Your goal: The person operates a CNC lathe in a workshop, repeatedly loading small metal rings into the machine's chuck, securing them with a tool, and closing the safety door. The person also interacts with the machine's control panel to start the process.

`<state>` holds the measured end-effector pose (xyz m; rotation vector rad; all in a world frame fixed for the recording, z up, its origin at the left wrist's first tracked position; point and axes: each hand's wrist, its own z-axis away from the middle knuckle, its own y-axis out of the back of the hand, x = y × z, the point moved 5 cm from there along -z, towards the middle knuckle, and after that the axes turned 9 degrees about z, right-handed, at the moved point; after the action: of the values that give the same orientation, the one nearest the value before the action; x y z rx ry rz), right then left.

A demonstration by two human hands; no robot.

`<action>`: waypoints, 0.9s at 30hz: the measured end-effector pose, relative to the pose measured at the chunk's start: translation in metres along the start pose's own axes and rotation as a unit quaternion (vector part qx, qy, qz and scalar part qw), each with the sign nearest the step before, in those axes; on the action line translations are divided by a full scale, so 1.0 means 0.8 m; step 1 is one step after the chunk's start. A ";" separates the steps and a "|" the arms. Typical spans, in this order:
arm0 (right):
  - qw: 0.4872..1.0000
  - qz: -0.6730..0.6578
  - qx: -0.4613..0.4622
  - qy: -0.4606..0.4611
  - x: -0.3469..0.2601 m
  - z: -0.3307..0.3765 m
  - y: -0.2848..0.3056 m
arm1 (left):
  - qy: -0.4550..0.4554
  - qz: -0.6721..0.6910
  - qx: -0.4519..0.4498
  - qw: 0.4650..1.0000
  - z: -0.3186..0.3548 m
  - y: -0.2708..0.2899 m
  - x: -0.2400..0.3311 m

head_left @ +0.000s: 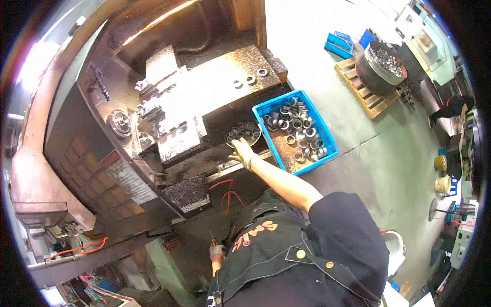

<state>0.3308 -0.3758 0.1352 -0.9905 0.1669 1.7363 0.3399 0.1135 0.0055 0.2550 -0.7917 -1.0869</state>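
My right hand (244,154), in a pale yellowish glove, reaches to the near rim of a round dish (260,139) that holds several metal rings (246,130). Its fingers are stretched and apart over the dish edge, and no ring shows in them. Down by my waist, my gloved left hand (217,249) is closed around a small thing with an orange part, too small to name. To the right of the dish stands a blue crate (324,132) with many metal rings (296,124) piled inside.
Three rings (250,80) stand in a row on the chip-covered machine bed (225,66). At left are a chuck (120,124) and the machine door (97,169). A drum of metal parts (381,69) sits on a wooden pallet (369,106); blue bins (338,45) lie beyond.
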 end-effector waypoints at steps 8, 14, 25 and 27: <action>0.977 0.107 -0.155 0.099 -0.035 0.071 0.066 | 0.146 0.157 0.018 0.977 -0.010 -0.009 -0.075; 0.884 0.352 0.188 0.244 -0.106 0.000 0.245 | 0.021 -0.070 0.008 0.997 -0.011 0.009 -0.005; 0.828 0.418 0.334 0.167 -0.111 0.003 0.410 | 0.017 0.081 0.027 0.996 0.004 0.002 -0.002; 0.830 0.392 0.355 0.176 -0.129 0.026 0.356 | 0.001 0.078 0.043 0.996 0.041 0.005 0.048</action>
<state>0.0872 -0.5562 0.1208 -0.6806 1.5300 1.9109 0.3287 0.0884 0.0480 0.2622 -0.8445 -0.9068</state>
